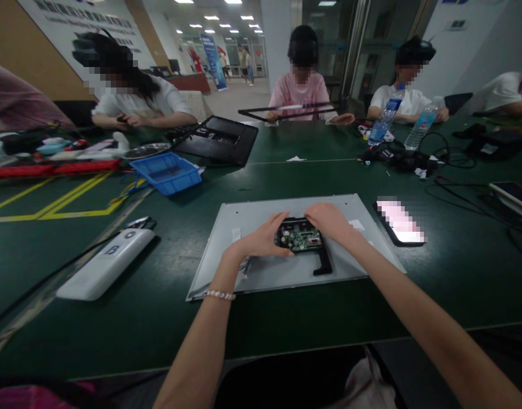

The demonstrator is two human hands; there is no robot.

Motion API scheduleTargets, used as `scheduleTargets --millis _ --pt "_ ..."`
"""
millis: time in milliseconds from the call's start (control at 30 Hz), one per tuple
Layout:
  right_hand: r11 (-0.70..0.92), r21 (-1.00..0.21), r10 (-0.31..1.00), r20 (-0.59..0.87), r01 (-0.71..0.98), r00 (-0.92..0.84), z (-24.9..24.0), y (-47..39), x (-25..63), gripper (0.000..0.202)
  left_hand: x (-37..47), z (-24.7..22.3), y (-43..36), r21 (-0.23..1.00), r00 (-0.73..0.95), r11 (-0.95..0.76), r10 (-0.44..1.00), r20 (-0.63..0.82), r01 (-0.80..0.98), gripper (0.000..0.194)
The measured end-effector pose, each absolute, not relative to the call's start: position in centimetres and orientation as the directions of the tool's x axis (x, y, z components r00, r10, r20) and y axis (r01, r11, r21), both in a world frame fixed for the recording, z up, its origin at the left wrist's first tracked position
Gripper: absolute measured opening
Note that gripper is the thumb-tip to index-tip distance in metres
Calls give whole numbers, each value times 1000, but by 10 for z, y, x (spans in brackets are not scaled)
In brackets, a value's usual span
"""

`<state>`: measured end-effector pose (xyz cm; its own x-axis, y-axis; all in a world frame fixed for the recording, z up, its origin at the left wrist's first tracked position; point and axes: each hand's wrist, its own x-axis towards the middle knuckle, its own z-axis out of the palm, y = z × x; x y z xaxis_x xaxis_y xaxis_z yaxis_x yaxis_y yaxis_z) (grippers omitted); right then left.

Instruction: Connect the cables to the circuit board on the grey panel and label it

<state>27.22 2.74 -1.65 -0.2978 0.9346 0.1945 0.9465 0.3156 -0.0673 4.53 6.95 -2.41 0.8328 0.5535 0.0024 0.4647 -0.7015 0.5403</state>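
Observation:
A flat grey panel lies on the green table in front of me. On its middle sits a green circuit board in a black frame, whose hooked arm points toward me. My left hand grips the left side of the black-framed board, thumb at the near edge and fingers at the far edge. My right hand has its fingers bent together at the frame's far right edge; its fingertips are partly hidden. Thin wires lie on the panel beside my left wrist.
A white power bank lies left, a phone right. Beyond are a blue tray, a black casing, bottles and cables. Across the table a person holds a thin black frame; others sit nearby.

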Motion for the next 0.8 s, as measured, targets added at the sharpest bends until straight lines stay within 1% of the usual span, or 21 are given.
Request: scheduleTargets --millis 67,267,467,600,700,800 --pt "300 -89 943 179 950 -281 -20 28 271 25 45 -26 70 540 835 -700 551 -9 468 106" --pt "311 -146 938 204 939 -279 -26 24 274 24 45 -27 70 548 836 -697 549 -7 463 106" --pt "320 -257 932 257 912 -255 -21 21 278 27 47 -22 67 559 831 -683 556 -22 471 107" --pt "292 -321 942 259 901 -213 -14 15 304 29 47 -18 66 557 835 -678 548 -52 479 109" --pt "255 -362 958 222 897 -182 -14 4 333 30 46 -16 64 539 841 -695 539 -49 476 108" --pt "229 -425 968 195 876 -159 -20 -9 358 29 49 -14 58 479 832 -722 554 -31 499 109"
